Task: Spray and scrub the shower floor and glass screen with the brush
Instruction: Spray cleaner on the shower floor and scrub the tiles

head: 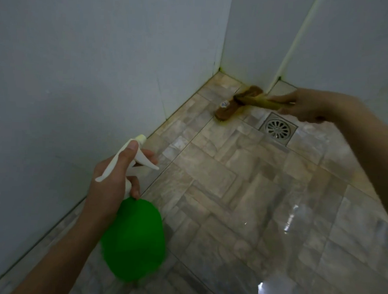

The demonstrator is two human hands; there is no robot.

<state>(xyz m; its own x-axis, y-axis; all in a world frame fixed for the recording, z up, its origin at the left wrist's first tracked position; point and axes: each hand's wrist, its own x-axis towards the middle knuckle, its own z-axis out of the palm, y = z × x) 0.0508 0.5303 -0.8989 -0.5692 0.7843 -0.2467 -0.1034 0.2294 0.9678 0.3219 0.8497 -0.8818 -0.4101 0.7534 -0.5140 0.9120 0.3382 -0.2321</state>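
Presently, item one: the brush (233, 104), brown-headed with a yellowish handle, lay head-down on the shower floor (242, 194) in the far corner, just beside the drain (278, 128) and close against the foot of the wall (80, 73); it was blurred, so the bristles could not be made out. The right hand (303, 106) was clamped round the handle's near end, arm reaching across from the right. Item two: the spray bottle (134, 238), green body with white trigger head, was held in the near left, clear of the floor, nozzle pointing toward the corner. The left hand (117, 178) was wrapped about its neck, thumb on top of the head and a finger across the trigger; whether the trigger was pressed could not be told. The two hands were well apart. Item three: the floor, stone-pattern tile, showed a wet sheen and bright reflections at the near right, which suggested spraying was already partly done. Scrubbing appeared to be in hand at the corner only; most of the floor likely remained. The glass screen was not clearly identifiable, and its cleaning was judged outstanding.
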